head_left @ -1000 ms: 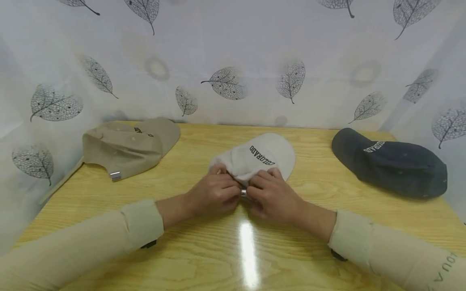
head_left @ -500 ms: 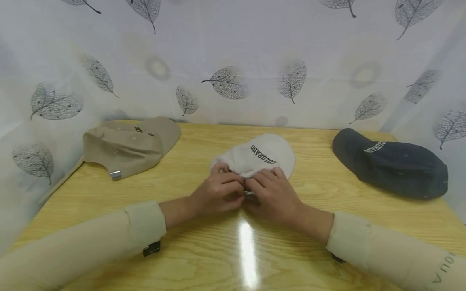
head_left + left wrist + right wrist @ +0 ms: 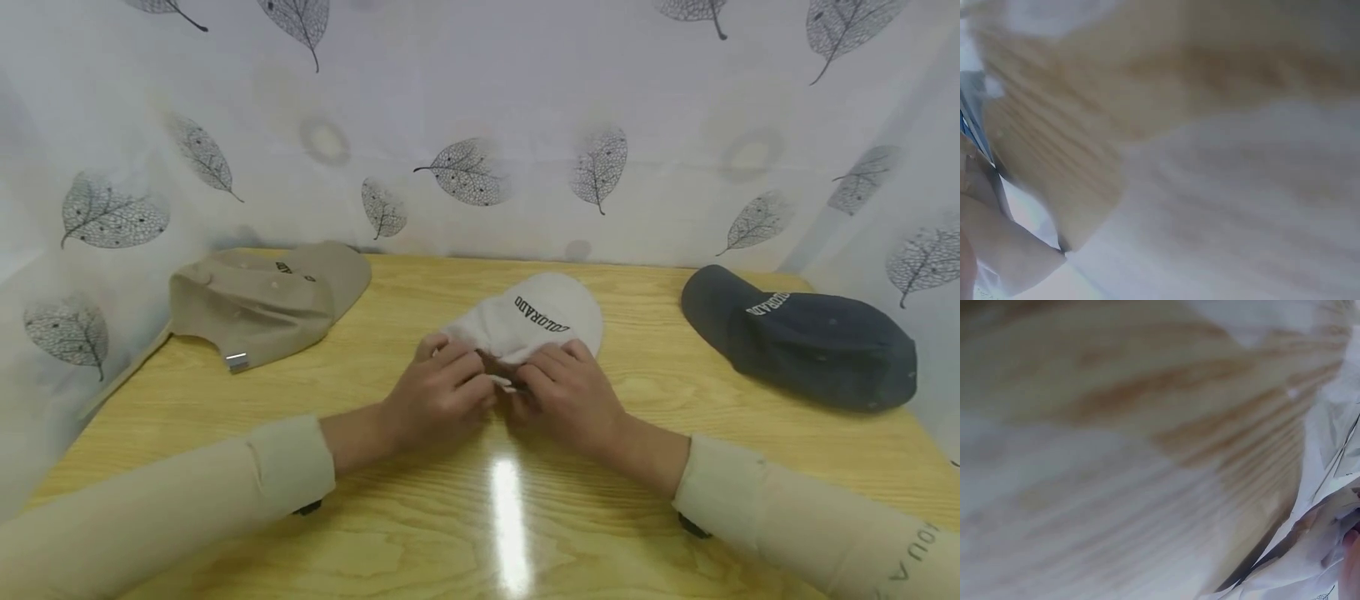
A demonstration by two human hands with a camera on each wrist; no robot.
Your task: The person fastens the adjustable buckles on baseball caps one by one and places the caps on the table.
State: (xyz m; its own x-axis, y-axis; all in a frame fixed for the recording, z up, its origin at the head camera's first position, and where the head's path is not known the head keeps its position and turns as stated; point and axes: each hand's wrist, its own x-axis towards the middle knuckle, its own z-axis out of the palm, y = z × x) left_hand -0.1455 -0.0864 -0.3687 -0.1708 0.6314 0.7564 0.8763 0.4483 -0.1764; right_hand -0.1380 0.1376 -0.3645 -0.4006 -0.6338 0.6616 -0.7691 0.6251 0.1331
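A white baseball cap (image 3: 543,312) with dark "COLORADO" lettering lies mid-table in the head view, its brim pointing away to the back right. My left hand (image 3: 435,390) grips the left part of its back edge with curled fingers. On the other side of the back opening, my right hand (image 3: 568,392) grips the cap the same way. Between the two hands shows a short pale piece of the back strap (image 3: 502,382); the fingers hide the rest. Pale cap fabric (image 3: 1310,540) and a fingertip (image 3: 1352,559) appear at the right wrist view's edge.
A tan baseball cap (image 3: 262,304) with a metal buckle (image 3: 237,361) lies at the back left. To the right is a dark navy baseball cap (image 3: 825,346). The glossy wooden table (image 3: 375,533) meets a leaf-printed curtain (image 3: 517,92) behind and at the sides.
The hands have shifted slightly at the back of the white cap, and a dark gap now shows above the strap. The metal glint between them is gone from sight. The other caps stay put.
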